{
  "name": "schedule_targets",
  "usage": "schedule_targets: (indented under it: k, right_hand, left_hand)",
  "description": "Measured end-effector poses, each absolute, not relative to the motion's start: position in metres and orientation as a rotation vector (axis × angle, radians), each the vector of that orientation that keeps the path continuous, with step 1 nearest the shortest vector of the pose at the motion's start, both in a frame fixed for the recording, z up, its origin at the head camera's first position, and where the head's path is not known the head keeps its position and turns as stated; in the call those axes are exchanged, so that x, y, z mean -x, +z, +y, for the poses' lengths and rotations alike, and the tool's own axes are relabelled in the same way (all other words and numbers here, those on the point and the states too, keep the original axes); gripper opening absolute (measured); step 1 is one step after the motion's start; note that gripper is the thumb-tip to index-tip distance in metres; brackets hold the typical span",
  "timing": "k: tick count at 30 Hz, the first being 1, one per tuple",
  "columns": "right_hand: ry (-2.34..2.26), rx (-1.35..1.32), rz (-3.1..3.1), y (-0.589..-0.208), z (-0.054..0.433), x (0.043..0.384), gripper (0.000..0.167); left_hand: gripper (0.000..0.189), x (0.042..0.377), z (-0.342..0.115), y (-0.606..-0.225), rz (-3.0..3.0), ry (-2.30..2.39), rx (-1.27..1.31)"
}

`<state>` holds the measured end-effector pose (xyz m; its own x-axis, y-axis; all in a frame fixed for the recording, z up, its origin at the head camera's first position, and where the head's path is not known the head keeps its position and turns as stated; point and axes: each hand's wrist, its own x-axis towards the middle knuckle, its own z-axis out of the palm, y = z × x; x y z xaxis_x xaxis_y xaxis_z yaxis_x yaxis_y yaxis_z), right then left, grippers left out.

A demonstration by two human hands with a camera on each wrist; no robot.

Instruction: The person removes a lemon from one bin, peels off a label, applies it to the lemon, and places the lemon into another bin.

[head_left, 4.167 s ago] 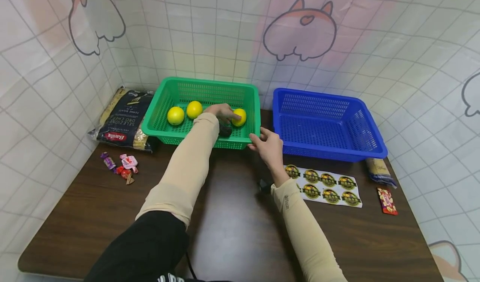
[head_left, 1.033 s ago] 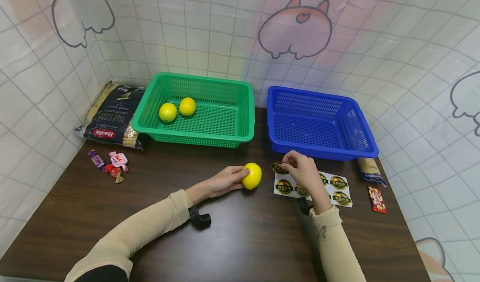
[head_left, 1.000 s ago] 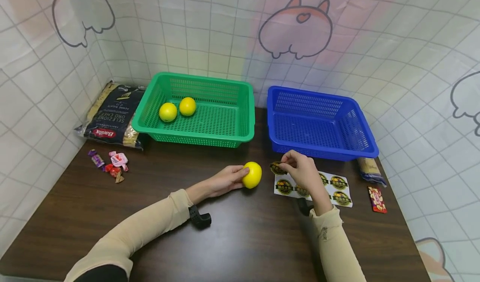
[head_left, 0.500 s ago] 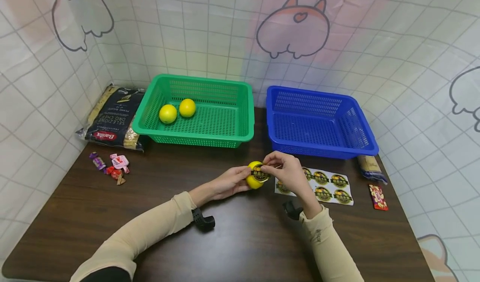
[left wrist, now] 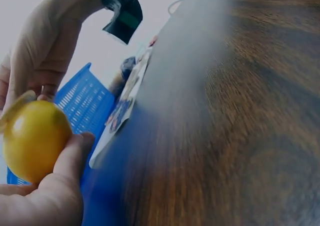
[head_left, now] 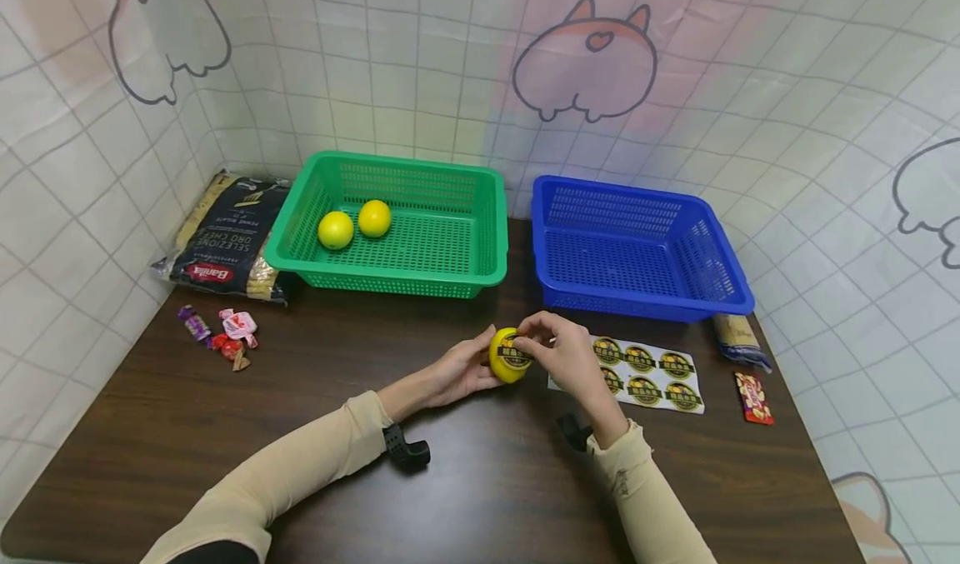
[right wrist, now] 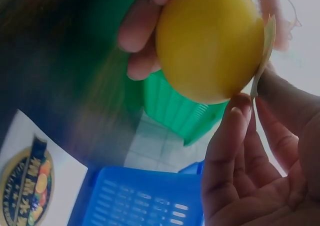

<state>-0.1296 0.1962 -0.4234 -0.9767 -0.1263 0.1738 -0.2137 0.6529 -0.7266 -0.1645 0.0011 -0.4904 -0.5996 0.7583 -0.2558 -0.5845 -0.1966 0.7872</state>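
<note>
My left hand (head_left: pixel 456 372) holds a round yellow fruit (head_left: pixel 510 376) above the table, fingers and thumb around its sides. A round black-and-gold sticker (head_left: pixel 513 351) lies against the near face of the fruit. My right hand (head_left: pixel 567 360) pinches that sticker between thumb and fingers at its right side. In the right wrist view, part of the sticker (right wrist: pixel 267 48) stands off the fruit's curve. The left wrist view shows the fruit (left wrist: pixel 35 143) near the left fingers, with the sticker's edge at its upper left.
A white sticker sheet (head_left: pixel 662 357) lies right of my hands, partly covered. Behind stand a green basket (head_left: pixel 390 283) with two yellow fruits (head_left: pixel 374 218) and a blue basket (head_left: pixel 637 297). Candies (head_left: pixel 238 326), a pasta bag (head_left: pixel 232 231), a small bag (head_left: pixel 738 339) and a red packet (head_left: pixel 753 397) lie at the sides.
The fruit left the green basket and is in my left hand. My right hand lifted a sticker off the sheet and moved left, bringing it onto the fruit.
</note>
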Motion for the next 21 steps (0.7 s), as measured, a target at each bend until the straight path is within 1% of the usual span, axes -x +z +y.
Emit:
schedule_targets:
  k: [2,6,9,12,16,19,21]
  right_hand:
    - [1.209,-0.282,-2.758,-0.425,0.194,0.128,0.014]
    - [1.198,-0.273,-2.743,-0.426,0.191,0.127,0.018]
    - [1.229,-0.253,-2.753,-0.427,0.193,0.127,0.022]
    - [1.318,-0.196,-2.812,-0.428,0.195,0.128,0.032]
    - [1.559,-0.149,-2.881,-0.429,0.195,0.129,0.050]
    - [1.753,-0.152,-2.881,-0.429,0.195,0.132,0.055]
    - [1.843,-0.164,-2.870,-0.429,0.195,0.134,0.055]
  left_hand:
    - [0.069,0.164,0.001,-0.489,1.190,1.905,-0.248]
    - [0.056,0.163,0.003,-0.488,1.296,1.891,-0.266]
    - [0.051,0.164,0.005,-0.486,1.333,1.883,-0.276]
    - [0.051,0.164,0.005,-0.484,1.339,1.891,-0.286]
    - [0.052,0.165,0.003,-0.480,1.339,1.911,-0.335]
    - [0.053,0.165,0.000,-0.477,1.347,1.920,-0.387]
    - [0.053,0.165,-0.002,-0.474,1.348,1.922,-0.413]
